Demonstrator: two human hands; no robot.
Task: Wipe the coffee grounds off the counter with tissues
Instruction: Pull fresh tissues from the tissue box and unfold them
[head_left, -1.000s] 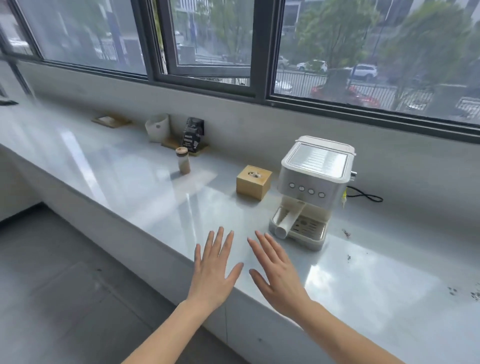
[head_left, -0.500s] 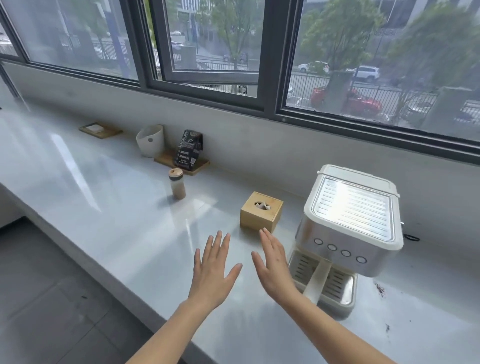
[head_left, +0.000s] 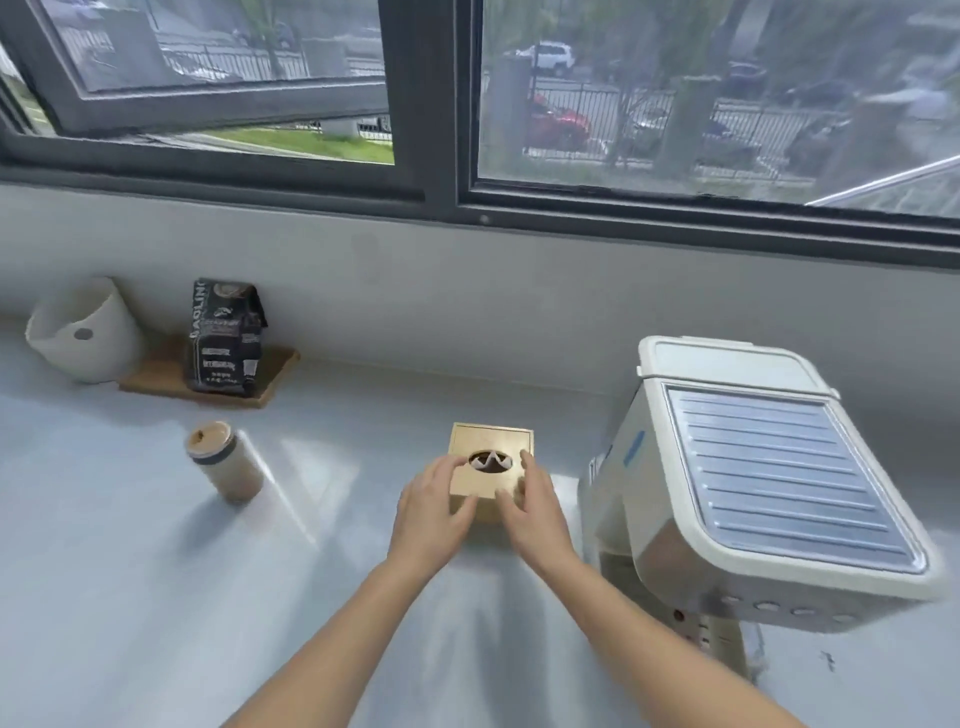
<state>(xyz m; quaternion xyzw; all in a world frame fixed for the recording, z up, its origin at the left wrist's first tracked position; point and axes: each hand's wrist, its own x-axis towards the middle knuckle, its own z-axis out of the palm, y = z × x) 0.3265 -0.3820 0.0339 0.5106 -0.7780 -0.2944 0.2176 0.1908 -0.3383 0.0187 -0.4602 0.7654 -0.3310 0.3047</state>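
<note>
Half a second ago both hands hovered flat and spread above the pale grey glossy surface (head_left: 130, 571), just short of the square light-wood tissue box (head_left: 491, 441). They have since reached it. The left hand (head_left: 434, 512) now holds the box's left side, fingers (head_left: 447, 467) curled over the top edge. The right hand (head_left: 535, 512) holds the right side, thumb on the near edge of the top. A white tissue (head_left: 491, 460) peeks from the oval opening between them. The box stands on the surface just left of the white and silver coffee machine (head_left: 753, 483). A dark speck of coffee grounds (head_left: 828, 661) lies by the machine's base.
</note>
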